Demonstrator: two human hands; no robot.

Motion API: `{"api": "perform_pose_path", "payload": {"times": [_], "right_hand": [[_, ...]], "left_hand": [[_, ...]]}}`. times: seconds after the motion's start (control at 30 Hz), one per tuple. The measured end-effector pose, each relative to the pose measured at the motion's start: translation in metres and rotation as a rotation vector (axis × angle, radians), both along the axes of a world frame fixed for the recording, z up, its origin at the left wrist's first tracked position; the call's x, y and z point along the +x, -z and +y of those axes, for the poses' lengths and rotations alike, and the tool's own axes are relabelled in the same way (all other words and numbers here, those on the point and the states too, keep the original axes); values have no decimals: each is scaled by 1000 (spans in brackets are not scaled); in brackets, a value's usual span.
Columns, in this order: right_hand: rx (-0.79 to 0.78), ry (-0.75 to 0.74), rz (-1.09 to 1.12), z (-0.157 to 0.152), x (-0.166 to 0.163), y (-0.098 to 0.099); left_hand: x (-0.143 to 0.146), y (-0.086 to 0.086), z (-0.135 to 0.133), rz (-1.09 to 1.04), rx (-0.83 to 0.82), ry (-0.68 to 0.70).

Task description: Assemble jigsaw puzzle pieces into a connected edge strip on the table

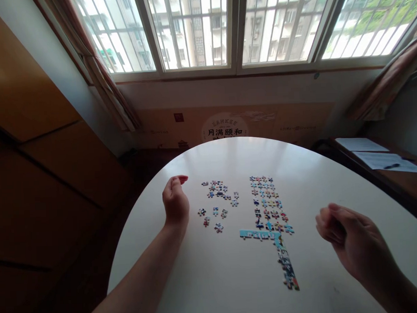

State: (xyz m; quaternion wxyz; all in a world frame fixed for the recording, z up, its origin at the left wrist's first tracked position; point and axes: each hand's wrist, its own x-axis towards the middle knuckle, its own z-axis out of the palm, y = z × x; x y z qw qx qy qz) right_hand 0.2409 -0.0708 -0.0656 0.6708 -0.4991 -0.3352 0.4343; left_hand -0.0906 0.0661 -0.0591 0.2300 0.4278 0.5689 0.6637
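Note:
My left hand [176, 199] is at the left side of the white round table [206, 275], its fingers bent loosely to the right and partly extended; I see nothing in it. Just right of it lie loose jigsaw pieces [218, 227], some bunched in a cluster [218, 189]. Several rows of separate jigsaw pieces [266, 202] fill the middle. Below them, joined edge pieces [259, 234] form a corner, with one strip running toward me. My right hand [346, 234] is closed in a loose fist to the right of the rows, apart from the pieces. No piece shows in it.
Papers [388, 161] and a dark pen [391, 166] lie on a brown side table at the right. A printed cardboard panel [296, 117] stands beyond the table under barred windows [275, 26]. Wooden cabinets [51, 171] stand at the left, and curtains [103, 87] hang beside the windows.

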Motion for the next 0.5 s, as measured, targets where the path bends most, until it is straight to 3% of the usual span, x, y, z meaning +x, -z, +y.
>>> {"api": "perform_pose_path", "payload": {"times": [0.3, 0.5], "right_hand": [[-57, -27, 29, -2, 4, 3], [-64, -20, 13, -2, 2, 3]], "left_hand": [[-9, 7, 9, -97, -107, -51], [-13, 9, 9, -52, -123, -28]]}}
